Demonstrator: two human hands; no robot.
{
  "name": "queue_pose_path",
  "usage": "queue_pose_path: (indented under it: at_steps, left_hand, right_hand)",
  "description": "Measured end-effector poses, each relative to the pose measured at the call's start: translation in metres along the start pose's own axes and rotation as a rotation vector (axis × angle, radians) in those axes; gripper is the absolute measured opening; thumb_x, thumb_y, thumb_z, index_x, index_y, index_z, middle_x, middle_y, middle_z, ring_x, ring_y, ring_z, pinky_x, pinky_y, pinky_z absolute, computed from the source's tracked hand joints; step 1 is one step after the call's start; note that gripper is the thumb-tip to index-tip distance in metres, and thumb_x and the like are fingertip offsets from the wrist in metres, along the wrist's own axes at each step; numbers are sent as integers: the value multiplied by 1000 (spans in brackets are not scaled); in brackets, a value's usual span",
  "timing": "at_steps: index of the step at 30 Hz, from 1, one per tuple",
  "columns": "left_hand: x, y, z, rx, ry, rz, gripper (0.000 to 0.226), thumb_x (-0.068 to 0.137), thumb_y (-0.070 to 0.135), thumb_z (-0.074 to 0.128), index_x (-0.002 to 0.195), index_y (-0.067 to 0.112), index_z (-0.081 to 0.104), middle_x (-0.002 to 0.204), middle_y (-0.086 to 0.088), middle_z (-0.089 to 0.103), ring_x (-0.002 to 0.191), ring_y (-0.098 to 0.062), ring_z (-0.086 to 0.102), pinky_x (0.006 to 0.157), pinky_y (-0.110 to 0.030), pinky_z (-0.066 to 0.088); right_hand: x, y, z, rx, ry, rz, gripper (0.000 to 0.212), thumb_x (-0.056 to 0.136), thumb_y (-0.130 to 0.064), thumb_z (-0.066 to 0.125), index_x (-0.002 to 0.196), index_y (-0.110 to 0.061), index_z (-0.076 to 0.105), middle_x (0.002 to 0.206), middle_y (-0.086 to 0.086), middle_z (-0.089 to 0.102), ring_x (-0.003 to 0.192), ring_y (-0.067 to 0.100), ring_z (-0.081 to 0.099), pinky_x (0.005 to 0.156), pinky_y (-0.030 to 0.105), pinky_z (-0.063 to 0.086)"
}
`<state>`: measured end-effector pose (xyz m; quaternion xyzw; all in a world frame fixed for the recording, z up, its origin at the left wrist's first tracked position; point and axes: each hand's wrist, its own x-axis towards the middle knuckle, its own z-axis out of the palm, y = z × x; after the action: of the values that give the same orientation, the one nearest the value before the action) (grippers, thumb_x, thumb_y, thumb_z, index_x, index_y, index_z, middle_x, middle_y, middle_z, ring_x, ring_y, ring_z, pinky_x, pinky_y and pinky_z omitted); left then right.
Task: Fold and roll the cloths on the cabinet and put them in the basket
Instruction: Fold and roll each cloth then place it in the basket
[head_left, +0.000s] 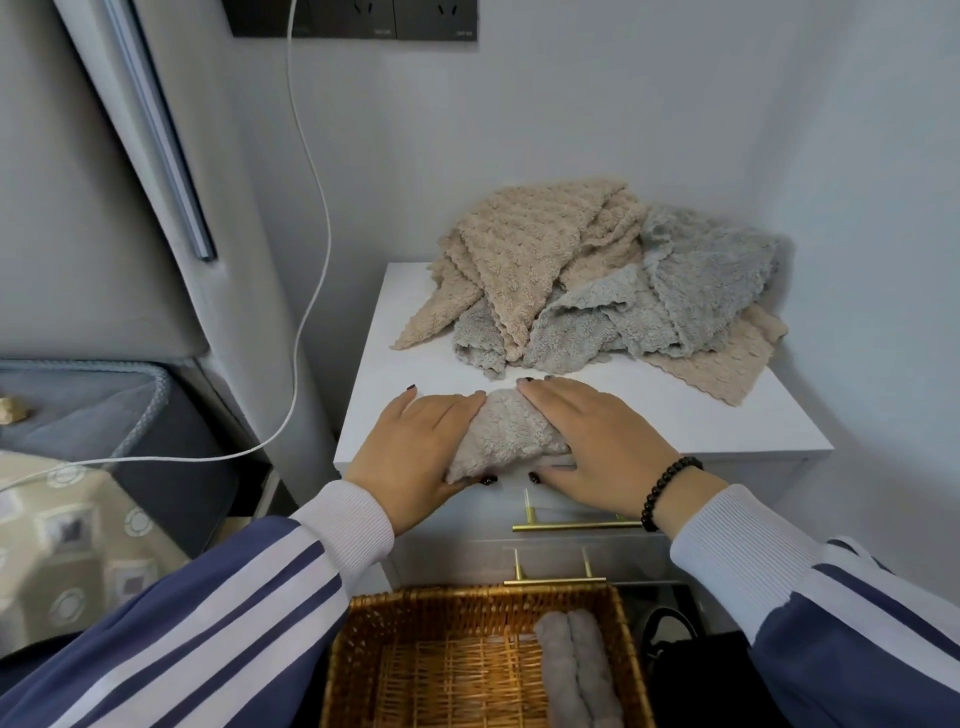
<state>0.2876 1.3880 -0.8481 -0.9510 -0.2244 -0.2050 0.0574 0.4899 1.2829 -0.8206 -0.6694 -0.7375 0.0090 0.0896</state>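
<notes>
A small grey fluffy cloth (506, 434) lies bunched at the front edge of the white cabinet top (701, 421). My left hand (415, 447) covers its left side, thumb tucked under the front. My right hand (597, 441) presses flat over its right side, thumb at the cabinet's front edge. Behind, a loose pile of beige cloths (524, 249) and grey cloths (691, 280) fills the back of the cabinet. Below, a wicker basket (363, 649) holds two rolled grey cloths (571, 670) side by side at its right.
Brass drawer handles (571, 525) stick out of the cabinet front above the basket. A white cable (311, 260) hangs from a wall socket to the left. A bed with a grey cushion (78, 405) stands at left. A black object (691, 670) sits right of the basket.
</notes>
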Motion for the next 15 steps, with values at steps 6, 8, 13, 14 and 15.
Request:
queue_pose_path:
  at_steps: [6, 8, 13, 14, 15]
  left_hand:
    - [-23, 4, -11, -161, 45, 152, 56, 74, 23, 73, 127, 13, 57, 108, -1, 70, 97, -23, 67, 91, -47, 51]
    - [-30, 10, -18, -289, 3, 180, 47, 82, 32, 60, 127, 20, 55, 109, 3, 69, 97, -19, 65, 85, -35, 52]
    - [-47, 30, -21, -621, -203, -96, 35, 77, 51, 61, 107, 33, 62, 99, 16, 67, 92, -3, 60, 81, -29, 51]
    - [-50, 34, -18, -673, -283, -168, 32, 76, 50, 64, 104, 33, 62, 97, 15, 66, 91, -2, 60, 81, -31, 51]
    - [-52, 36, -13, -703, -373, -228, 28, 77, 45, 68, 102, 32, 61, 95, 14, 66, 89, -3, 61, 82, -32, 51]
  right_hand:
    - [-38, -22, -13, 50, 22, 3, 66, 85, -21, 62, 146, -17, 35, 140, 2, 50, 126, 20, 47, 104, 32, 35]
    - [-57, -32, -17, 111, -15, 53, 57, 88, -26, 57, 142, -27, 39, 130, -4, 56, 117, 17, 52, 98, 30, 43]
    - [-96, -54, -7, 330, -70, 259, 18, 86, -34, 53, 104, -32, 54, 88, -15, 60, 78, 6, 58, 66, 27, 49]
    - [-102, -57, 0, 353, -106, 304, 17, 86, -35, 52, 102, -30, 53, 89, -13, 61, 79, 7, 58, 67, 28, 49]
    - [-105, -59, 8, 366, -149, 346, 16, 86, -36, 51, 101, -29, 53, 92, -11, 62, 83, 9, 59, 69, 29, 50]
